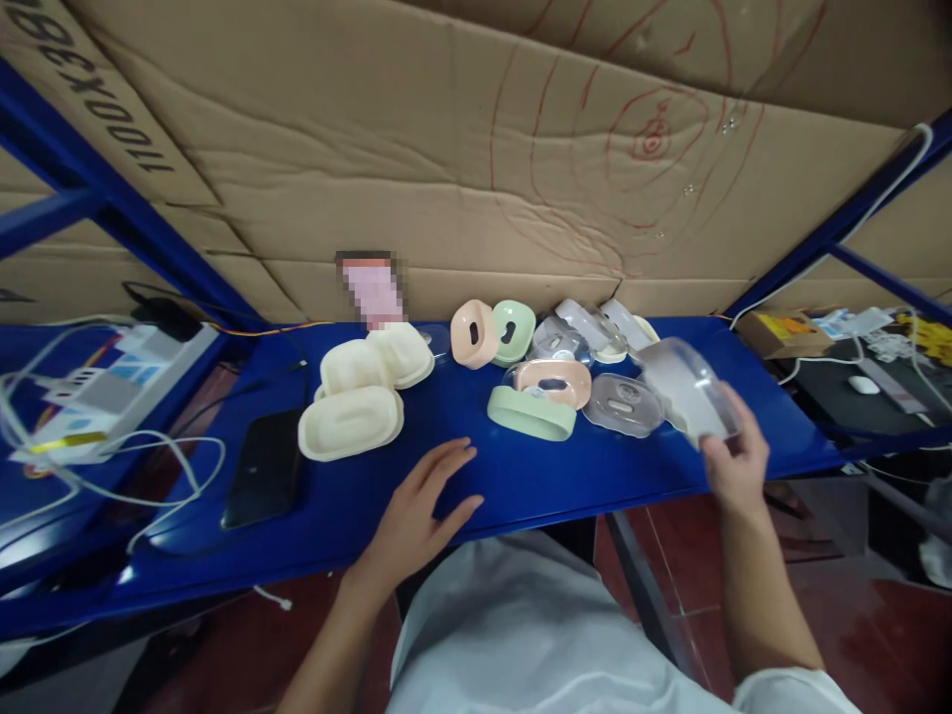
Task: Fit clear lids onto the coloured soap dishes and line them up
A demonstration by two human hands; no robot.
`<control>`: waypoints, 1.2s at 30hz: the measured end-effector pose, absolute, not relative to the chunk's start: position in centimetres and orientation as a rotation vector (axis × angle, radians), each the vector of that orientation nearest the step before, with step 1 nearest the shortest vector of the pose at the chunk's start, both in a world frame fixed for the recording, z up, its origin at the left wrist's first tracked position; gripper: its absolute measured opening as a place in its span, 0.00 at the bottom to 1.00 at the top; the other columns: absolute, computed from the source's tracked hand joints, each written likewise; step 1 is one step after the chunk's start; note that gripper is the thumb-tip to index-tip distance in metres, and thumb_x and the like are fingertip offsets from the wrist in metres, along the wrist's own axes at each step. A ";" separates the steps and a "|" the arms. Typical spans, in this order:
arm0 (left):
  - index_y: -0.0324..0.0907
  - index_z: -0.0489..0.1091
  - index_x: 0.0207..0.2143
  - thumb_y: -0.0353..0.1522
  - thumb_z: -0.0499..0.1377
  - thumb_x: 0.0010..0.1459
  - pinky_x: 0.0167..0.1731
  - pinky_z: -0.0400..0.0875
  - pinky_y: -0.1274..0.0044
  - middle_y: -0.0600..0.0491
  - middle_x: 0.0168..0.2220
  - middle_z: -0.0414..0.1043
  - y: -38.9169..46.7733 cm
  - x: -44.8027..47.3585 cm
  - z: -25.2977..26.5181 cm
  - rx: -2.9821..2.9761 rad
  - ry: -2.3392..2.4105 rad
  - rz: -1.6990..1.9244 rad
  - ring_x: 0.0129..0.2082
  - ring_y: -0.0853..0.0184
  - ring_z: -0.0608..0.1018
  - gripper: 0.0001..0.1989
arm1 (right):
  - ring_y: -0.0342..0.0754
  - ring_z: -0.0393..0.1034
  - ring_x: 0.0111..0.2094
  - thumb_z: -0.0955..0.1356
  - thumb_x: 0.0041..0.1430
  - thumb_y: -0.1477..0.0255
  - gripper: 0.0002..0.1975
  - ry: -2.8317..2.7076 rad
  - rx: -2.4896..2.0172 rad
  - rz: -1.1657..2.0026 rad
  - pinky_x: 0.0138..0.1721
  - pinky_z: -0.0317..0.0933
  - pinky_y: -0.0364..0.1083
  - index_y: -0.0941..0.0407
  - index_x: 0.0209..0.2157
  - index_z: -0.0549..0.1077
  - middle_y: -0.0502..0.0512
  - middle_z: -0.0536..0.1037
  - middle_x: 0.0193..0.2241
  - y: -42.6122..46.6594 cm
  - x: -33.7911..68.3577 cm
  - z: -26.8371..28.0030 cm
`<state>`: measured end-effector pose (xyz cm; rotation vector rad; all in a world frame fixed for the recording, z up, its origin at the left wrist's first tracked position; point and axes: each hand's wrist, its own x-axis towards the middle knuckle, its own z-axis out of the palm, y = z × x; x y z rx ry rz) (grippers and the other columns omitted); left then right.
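Observation:
My right hand (736, 451) grips a clear plastic cover (684, 382) by its near right edge, tilted over the table's right side. A cream piece partly shows beneath that cover. My left hand (427, 496) is spread above the blue table (461, 555), holding nothing. Just beyond it lie a green oval ring (530, 415), a peach oval piece with a slot (554, 382) and a clear oval lid (623, 405). Farther back stand a peach cup-like piece (474, 335) and a green one (513, 332), beside several clear plastic pieces (561, 342).
Cream oval trays (351, 421) are piled at the left. Near them lies a black phone (264, 466); a blurred pink-screened object (372, 288) leans on the cardboard wall (446, 149). Power strip (126, 387) and white cables occupy the far left. A cardboard box (788, 332) sits right.

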<state>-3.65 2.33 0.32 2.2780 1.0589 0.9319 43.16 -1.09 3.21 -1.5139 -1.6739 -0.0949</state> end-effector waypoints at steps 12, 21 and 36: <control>0.53 0.63 0.72 0.34 0.58 0.73 0.71 0.62 0.50 0.46 0.78 0.54 4.6 2.1 2.9 2.670 1.142 0.784 0.76 0.46 0.60 0.27 | 0.71 0.65 0.68 0.62 0.65 0.39 0.44 -1.498 -1.963 -0.469 0.64 0.62 0.67 0.61 0.63 0.76 0.80 0.70 0.66 2.6 59.5 -2.2; 0.49 0.71 0.66 0.27 0.51 0.73 0.62 0.72 0.56 0.44 0.64 0.74 8.1 4.9 4.5 2.740 1.284 0.758 0.61 0.50 0.78 0.24 | 0.67 0.53 0.75 0.64 0.72 0.51 0.31 -2.070 -1.801 -0.378 0.72 0.37 0.74 0.46 0.71 0.67 0.62 0.58 0.76 3.2 46.1 1.6; 0.47 0.72 0.61 0.37 0.53 0.76 0.51 0.77 0.65 0.49 0.52 0.81 4.5 -1.6 1.4 2.400 1.508 0.965 0.51 0.55 0.81 0.17 | 0.64 0.62 0.72 0.62 0.74 0.58 0.27 -1.944 -1.903 -0.448 0.73 0.41 0.73 0.51 0.69 0.69 0.64 0.69 0.70 1.0 46.5 0.3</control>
